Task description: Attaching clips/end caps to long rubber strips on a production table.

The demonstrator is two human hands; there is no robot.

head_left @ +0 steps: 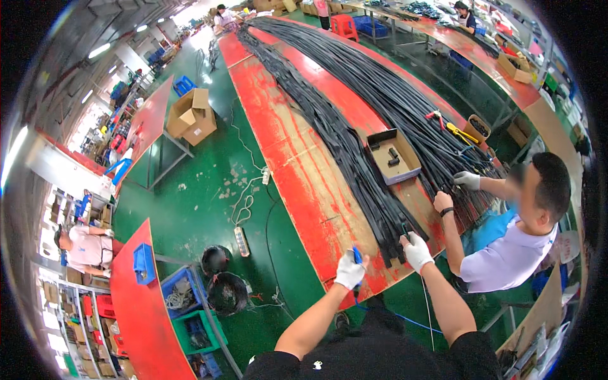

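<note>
My left hand [350,270], in a white glove, is closed round a blue hand tool [357,255] whose exact kind I cannot make out. It is held over the near end of the red table. My right hand [418,253], also gloved, has its fingers closed at the near ends of a bundle of black cables [361,183], seemingly on one cable end. A thin white cord [428,304] hangs below that hand. A blue cord [405,318] runs across in front of me, below my left hand.
A small open box [394,158] with black cylindrical parts stands on the cables. At right, a co-worker [516,247] reaches over a second cable bundle [380,88], near yellow-handled pliers [461,133]. A power strip [241,242] and coiled black cable [228,294] lie on the green floor.
</note>
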